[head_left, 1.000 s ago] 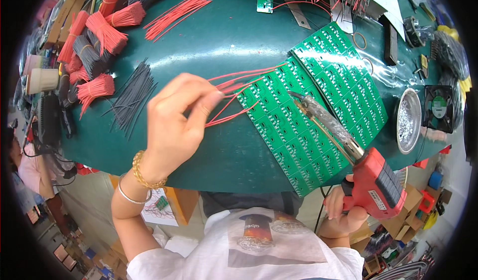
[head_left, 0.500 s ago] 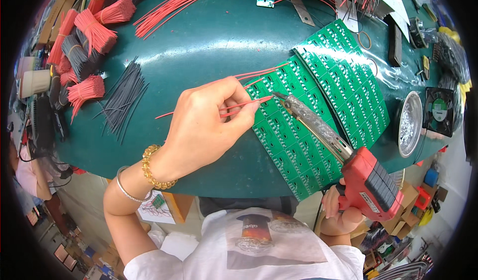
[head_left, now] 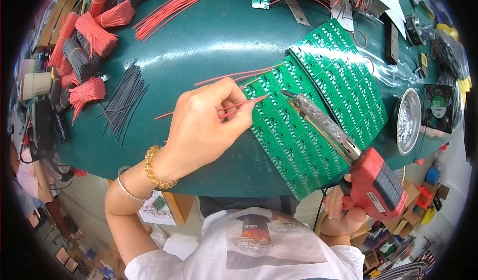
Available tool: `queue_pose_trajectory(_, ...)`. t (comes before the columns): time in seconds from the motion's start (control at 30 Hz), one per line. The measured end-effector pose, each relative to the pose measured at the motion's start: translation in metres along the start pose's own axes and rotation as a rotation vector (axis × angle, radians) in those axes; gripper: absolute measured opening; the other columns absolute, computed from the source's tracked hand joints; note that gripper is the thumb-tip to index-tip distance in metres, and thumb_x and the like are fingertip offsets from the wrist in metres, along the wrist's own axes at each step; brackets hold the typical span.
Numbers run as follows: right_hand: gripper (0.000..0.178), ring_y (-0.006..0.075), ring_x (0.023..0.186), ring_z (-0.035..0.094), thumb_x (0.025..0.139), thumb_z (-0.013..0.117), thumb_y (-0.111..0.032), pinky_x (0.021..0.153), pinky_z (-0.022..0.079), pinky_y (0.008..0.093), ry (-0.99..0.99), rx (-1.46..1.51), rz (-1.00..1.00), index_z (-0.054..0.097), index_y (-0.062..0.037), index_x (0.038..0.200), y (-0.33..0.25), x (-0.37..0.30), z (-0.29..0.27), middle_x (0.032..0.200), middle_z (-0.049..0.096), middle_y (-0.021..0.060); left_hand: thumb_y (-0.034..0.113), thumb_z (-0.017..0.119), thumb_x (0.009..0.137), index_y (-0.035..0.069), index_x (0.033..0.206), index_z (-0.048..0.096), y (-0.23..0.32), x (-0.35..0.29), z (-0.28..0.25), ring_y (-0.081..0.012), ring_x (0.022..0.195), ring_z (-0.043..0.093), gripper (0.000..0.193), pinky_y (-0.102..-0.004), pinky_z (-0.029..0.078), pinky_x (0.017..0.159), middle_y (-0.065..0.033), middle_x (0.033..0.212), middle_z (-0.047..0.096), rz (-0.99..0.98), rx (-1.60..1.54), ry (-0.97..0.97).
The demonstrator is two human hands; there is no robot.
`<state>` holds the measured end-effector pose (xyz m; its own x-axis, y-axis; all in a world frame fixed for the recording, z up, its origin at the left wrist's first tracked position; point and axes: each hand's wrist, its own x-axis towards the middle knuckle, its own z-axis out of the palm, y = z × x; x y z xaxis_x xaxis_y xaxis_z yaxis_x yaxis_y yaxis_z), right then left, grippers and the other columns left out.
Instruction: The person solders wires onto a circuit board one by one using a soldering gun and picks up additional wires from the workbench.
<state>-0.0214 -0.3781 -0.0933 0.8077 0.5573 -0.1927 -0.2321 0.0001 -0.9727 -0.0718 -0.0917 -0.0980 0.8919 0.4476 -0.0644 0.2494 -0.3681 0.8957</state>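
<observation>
– So, in the head view, your left hand [head_left: 211, 118] has thumb and fingertips pinched together on red wires [head_left: 256, 100], one end lying over the left board [head_left: 294, 130], which rests on the counter [head_left: 224, 26] in front of you. Your right hand [head_left: 343, 213] is wrapped round the handle of the iron [head_left: 326, 123].

– How would you best handle this bit?

– It looks like a joint to be made, so pinch close to the wire's end and line it up with its pad before you bring heat. The iron's tip is just beside that end, apart from it as far as you can see. Bring it in low, touch pad and wire together, and let the joint set before you loosen your fingers. Mind your fingertips, and steer the hot shaft clear of the right board [head_left: 343, 81].

– And what can't you make out?

– How many wires you hold: your palm covers their middles. Nor whether the iron's tip touches the board or hovers, or whether the far strands [head_left: 234, 74] are fixed or merely lying there. The handle hides part of your right hand, and glare washes out some of the right board.
</observation>
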Motion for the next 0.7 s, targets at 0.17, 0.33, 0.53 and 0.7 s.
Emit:
queue_pose_trajectory(0.17, 0.086, 0.0102, 0.037, 0.041, 0.076, 0.059, -0.061, 0.038, 0.033, 0.0226, 0.062, 0.006, -0.021, 0.038, 0.0106, 0.118, 0.000, 0.000, 0.007, 0.047, 0.042, -0.0010, 0.003, 0.065, 0.078, -0.001, 0.073, 0.056, 0.003, 0.002, 0.000, -0.0026, 0.050, 0.042, 0.011, -0.0201, 0.034, 0.045, 0.0000, 0.059, 0.053, -0.031, 0.014, 0.010)
queue_pose_trajectory(0.33, 0.083, 0.0094, 0.036, 0.040, 0.079, 0.055, -0.061, 0.038, 0.034, 0.0227, 0.127, 0.006, -0.049, 0.039, 0.0115, 0.117, -0.004, 0.004, 0.012, 0.045, 0.040, -0.0016, 0.004, 0.065, 0.076, -0.001, 0.076, 0.060, -0.002, 0.001, -0.002, -0.0070, 0.051, 0.049, 0.007, -0.0229, 0.040, 0.046, -0.0058, 0.065, 0.057, -0.067, -0.065, 0.025)
queue_pose_trajectory(0.53, 0.084, 0.0081, 0.036, 0.038, 0.078, 0.054, -0.063, 0.038, 0.031, 0.0213, 0.185, -0.044, -0.071, 0.039, 0.0114, 0.115, -0.007, 0.005, 0.012, 0.044, 0.038, -0.0020, -0.001, 0.064, 0.079, -0.002, 0.079, 0.059, 0.001, 0.012, 0.005, -0.0033, 0.065, 0.046, 0.005, -0.0166, 0.033, 0.049, -0.0049, 0.086, 0.053, 0.256, 0.001, -0.010)
queue_pose_trajectory(0.7, 0.085, 0.0070, 0.036, 0.035, 0.074, 0.058, -0.065, 0.038, 0.028, 0.0206, 0.234, -0.112, -0.009, 0.042, 0.0103, 0.109, -0.008, 0.009, 0.023, 0.044, 0.036, -0.0026, -0.004, 0.063, 0.076, -0.002, 0.074, 0.055, 0.006, 0.020, 0.016, -0.0035, 0.058, 0.042, 0.008, -0.0189, 0.033, 0.047, -0.0039, 0.082, 0.054, 0.169, 0.088, 0.030)
